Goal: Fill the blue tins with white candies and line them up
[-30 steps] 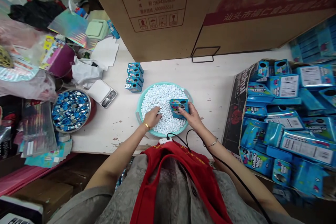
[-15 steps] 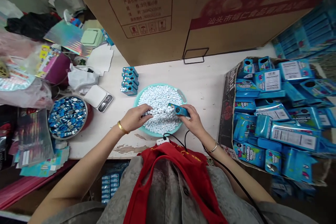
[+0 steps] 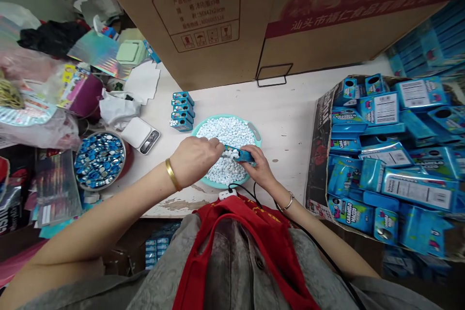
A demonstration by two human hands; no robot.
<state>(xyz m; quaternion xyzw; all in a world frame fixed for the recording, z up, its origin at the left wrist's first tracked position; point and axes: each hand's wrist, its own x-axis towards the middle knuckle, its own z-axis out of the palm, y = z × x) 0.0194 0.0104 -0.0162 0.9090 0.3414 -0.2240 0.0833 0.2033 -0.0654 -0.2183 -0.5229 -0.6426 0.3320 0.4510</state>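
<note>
Blue box [image 3: 240,154] above pellet basin [image 3: 256,131], cluttered white table [image 3: 286,111].

A pocket scale [image 3: 141,134] sits beside stacked blue boxes [image 3: 182,111].

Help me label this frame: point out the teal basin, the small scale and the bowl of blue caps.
teal basin [image 3: 255,131], head view, right rim.
small scale [image 3: 140,134], head view, top plate.
bowl of blue caps [image 3: 99,159], head view, caps inside.

Over a round teal plastic basin [image 3: 257,131] heaped with small white candy pellets [image 3: 225,133], the right hand [image 3: 258,168] holds a small blue cardboard box [image 3: 242,154] tilted; the left hand [image 3: 194,159], cupped, touches its open end, where pellets show. A stack of matching blue boxes [image 3: 182,110] stands near the basin on the white table [image 3: 290,111].
</note>
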